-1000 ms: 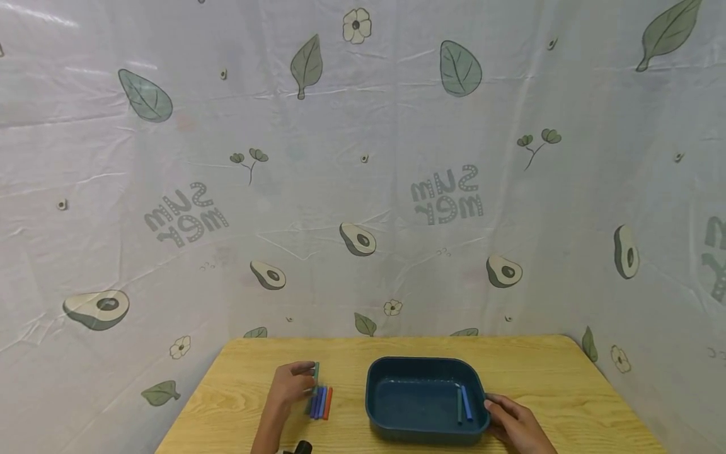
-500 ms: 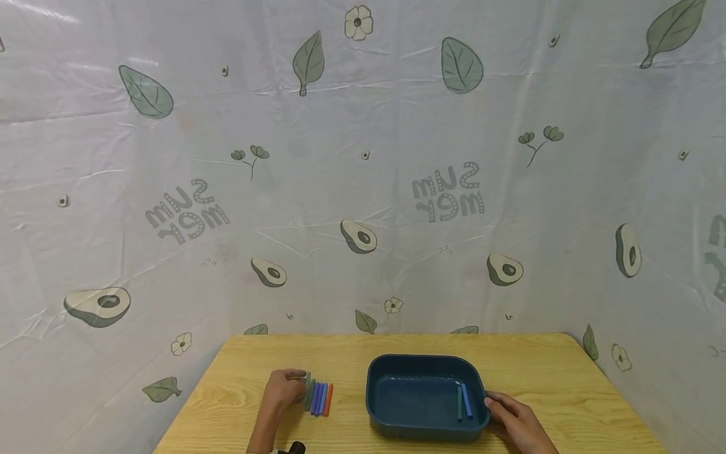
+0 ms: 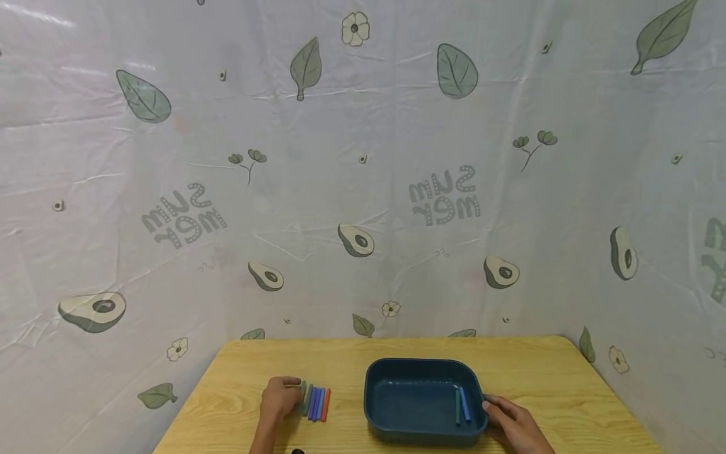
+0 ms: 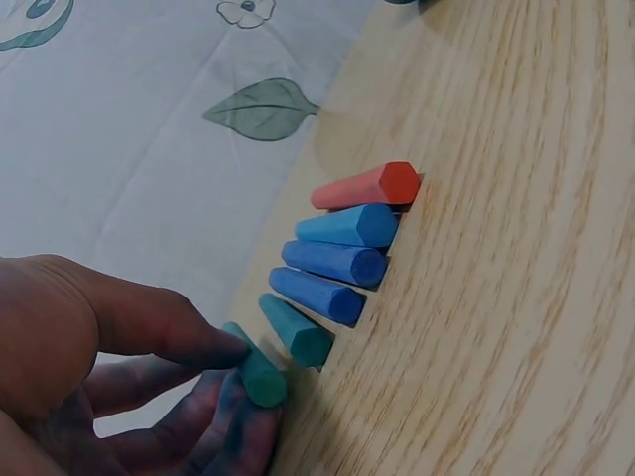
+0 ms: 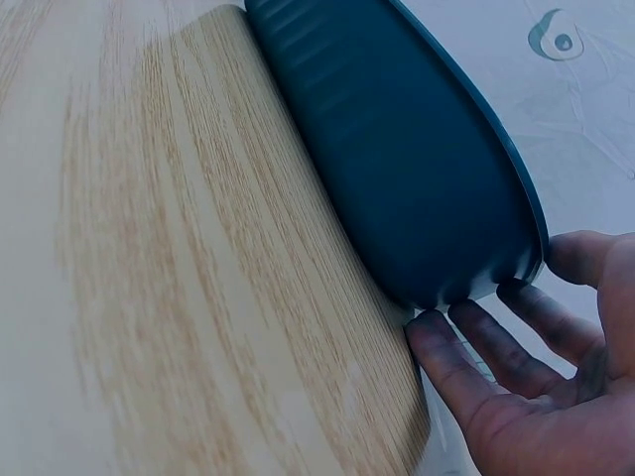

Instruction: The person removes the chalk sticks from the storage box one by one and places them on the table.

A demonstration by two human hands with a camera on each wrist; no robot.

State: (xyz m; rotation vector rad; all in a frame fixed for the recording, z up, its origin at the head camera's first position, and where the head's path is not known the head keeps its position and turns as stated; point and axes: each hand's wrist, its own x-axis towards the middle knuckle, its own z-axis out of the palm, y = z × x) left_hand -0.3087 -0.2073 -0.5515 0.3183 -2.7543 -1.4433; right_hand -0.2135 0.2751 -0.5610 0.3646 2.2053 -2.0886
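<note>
Left hand [image 3: 279, 400] pinching green stick [image 4: 265, 385], nine o'clock of stick row [image 4: 335, 261]; right hand [image 3: 513, 427] pinching tub [image 3: 422, 435] at three o'clock, two sticks [image 3: 465, 405] inside.

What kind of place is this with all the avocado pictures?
Maybe an indoor craft corner, but I can't be sure: a printed sheet hangs behind a wood-grained table, which holds colored sticks and a dark blue bin.

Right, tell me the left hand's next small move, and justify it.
Probably the left hand should ease its pinch and release the pinched green stick: it is alongside the neighbouring green stick, roughly parallel, so like colours look paired. A blue stick and a third green one are in the tray, so freeing that hand seems useful.
</note>
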